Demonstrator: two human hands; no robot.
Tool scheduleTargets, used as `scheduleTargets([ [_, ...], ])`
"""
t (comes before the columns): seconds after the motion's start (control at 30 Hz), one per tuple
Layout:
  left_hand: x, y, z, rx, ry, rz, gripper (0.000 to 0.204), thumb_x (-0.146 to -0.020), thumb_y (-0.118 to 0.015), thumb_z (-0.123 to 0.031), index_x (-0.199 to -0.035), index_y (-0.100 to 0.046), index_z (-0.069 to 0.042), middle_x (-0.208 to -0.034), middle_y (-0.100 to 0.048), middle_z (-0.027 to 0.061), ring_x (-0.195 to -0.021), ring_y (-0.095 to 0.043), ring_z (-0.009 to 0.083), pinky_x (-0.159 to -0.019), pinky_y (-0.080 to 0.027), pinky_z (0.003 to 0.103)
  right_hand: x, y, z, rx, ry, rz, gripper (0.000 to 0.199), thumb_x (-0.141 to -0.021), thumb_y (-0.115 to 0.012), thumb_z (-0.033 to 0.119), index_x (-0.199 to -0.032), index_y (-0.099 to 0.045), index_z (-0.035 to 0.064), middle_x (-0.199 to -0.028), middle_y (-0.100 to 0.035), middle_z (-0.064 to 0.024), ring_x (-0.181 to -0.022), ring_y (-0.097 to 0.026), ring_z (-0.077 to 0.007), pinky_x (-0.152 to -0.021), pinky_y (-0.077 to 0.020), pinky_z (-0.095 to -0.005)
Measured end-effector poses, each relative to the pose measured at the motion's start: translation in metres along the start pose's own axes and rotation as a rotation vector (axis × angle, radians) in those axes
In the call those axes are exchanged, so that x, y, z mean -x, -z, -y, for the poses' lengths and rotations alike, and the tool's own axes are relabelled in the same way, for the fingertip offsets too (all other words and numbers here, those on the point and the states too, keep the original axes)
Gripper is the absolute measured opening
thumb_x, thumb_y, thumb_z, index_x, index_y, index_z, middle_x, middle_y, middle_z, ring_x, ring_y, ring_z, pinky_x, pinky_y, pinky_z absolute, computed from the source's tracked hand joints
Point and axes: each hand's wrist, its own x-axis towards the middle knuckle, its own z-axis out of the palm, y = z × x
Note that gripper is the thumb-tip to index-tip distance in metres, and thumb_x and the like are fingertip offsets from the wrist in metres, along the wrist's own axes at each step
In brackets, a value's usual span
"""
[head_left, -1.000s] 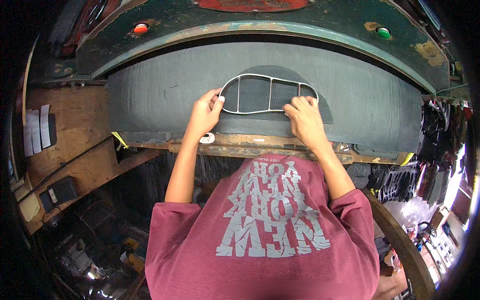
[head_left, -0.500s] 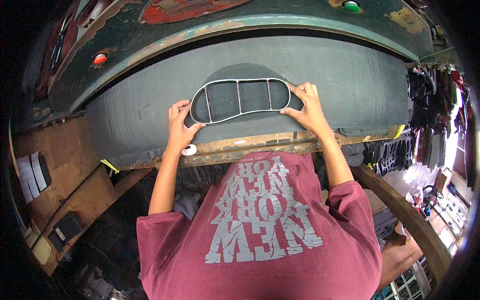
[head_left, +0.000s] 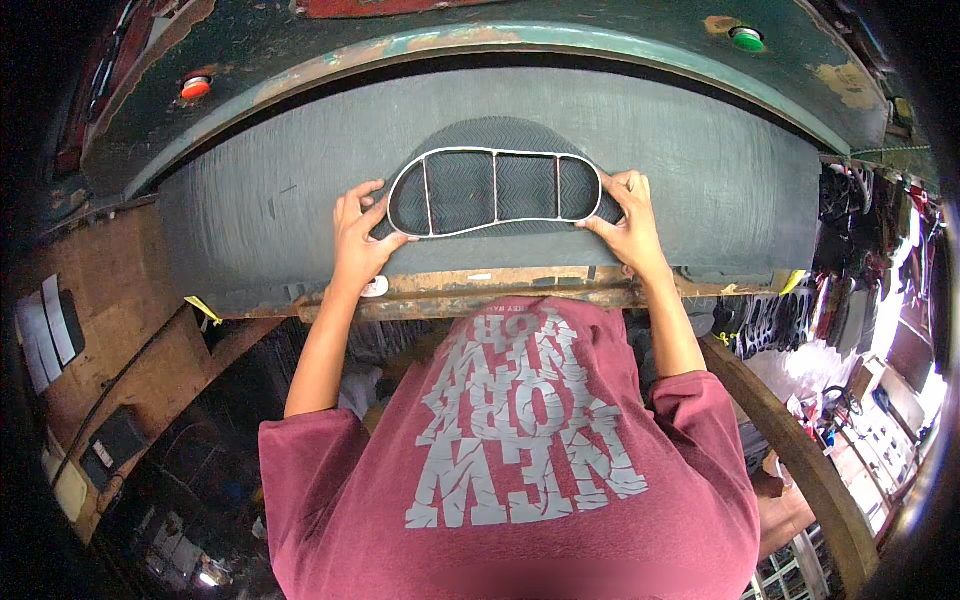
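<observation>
Steel die (head_left: pixel 495 190), sole-shaped, lies flat on a ribbed dark sheet (head_left: pixel 500 135) atop the grey counter (head_left: pixel 720 180), between both hands. The left hand (head_left: pixel 358 238) curls loosely around its wider end, fingers on the rim; the right hand (head_left: pixel 625 225) grips the narrower end likewise. Both forearms reach straight forward. The die's long axis runs left to right, from hand to hand.

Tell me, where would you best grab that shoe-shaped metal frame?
By its two rounded ends, coming in from either side, as the left hand and right hand do. The frame lies flat and long on the dark sheet, and its thin rim, likely a cutting edge, favours fingertips on the outer curves.
</observation>
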Motion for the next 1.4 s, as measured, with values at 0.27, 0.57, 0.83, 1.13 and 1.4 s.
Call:
scheduleTargets([
  [0.27, 0.000, 0.001, -0.002, 0.007, 0.019, 0.005, 0.066, -0.057, -0.092, -0.026, -0.119, -0.075, -0.009, -0.137, -0.059, 0.0077, -0.109, -0.052, 0.0277, -0.100, -0.043, 0.042, 0.000, 0.002, 0.002, 0.010, 0.011, 0.003, 0.076, -0.062, -0.091, 0.025, -0.131, -0.067, 0.0059, -0.101, -0.053, -0.0085, -0.101, -0.050, -0.0265, -0.095, -0.0424, -0.0381],
  [0.57, -0.021, 0.057, -0.005, 0.254, 0.063, 0.069, 0.056, -0.084, -0.078, -0.018, -0.137, -0.063, -0.008, -0.129, -0.061, 0.0129, -0.114, -0.059, 0.0270, -0.105, -0.045, 0.039, -0.020, 0.075, 0.027, 0.101, 0.105, 0.024, 0.048, -0.084, -0.078, 0.013, -0.130, -0.066, 0.0056, -0.121, -0.064, -0.0154, -0.120, -0.058, -0.0320, -0.107, -0.0428, -0.0429],
  [0.83, -0.093, 0.148, -0.008, -0.270, -0.222, -1.106, 0.031, -0.101, -0.051, -0.010, -0.127, -0.066, 0.000, -0.128, -0.061, 0.0170, -0.125, -0.054, 0.0320, -0.109, -0.041, 0.043, -0.083, 0.167, 0.050, 0.467, 0.363, -1.014, 0.052, -0.090, -0.079, 0.023, -0.137, -0.062, 0.0091, -0.148, -0.048, -0.0207, -0.139, -0.043, -0.0342, -0.117, -0.0325, -0.0465],
  [1.13, -0.118, 0.174, 0.004, -0.551, -0.265, -1.359, 0.056, -0.108, -0.030, -0.034, -0.149, -0.045, 0.000, -0.157, -0.038, 0.0254, -0.147, -0.030, 0.0441, -0.121, -0.017, 0.059, -0.103, 0.158, 0.007, 0.528, 0.578, -1.190, 0.086, -0.094, -0.063, 0.058, -0.157, -0.034, 0.0075, -0.162, -0.021, -0.0254, -0.151, -0.018, -0.0441, -0.121, -0.0124, -0.0627],
  [1.4, -0.059, 0.165, 0.002, -0.528, -0.279, -1.461, 0.053, -0.106, -0.030, -0.033, -0.140, -0.053, 0.000, -0.152, -0.043, 0.0234, -0.145, -0.032, 0.0417, -0.121, -0.018, 0.058, -0.058, 0.146, 0.002, 0.538, 0.676, -1.297, 0.076, -0.104, -0.041, 0.058, -0.158, -0.030, 0.0041, -0.162, -0.017, -0.0258, -0.152, -0.014, -0.0430, -0.122, -0.0100, -0.0621],
])
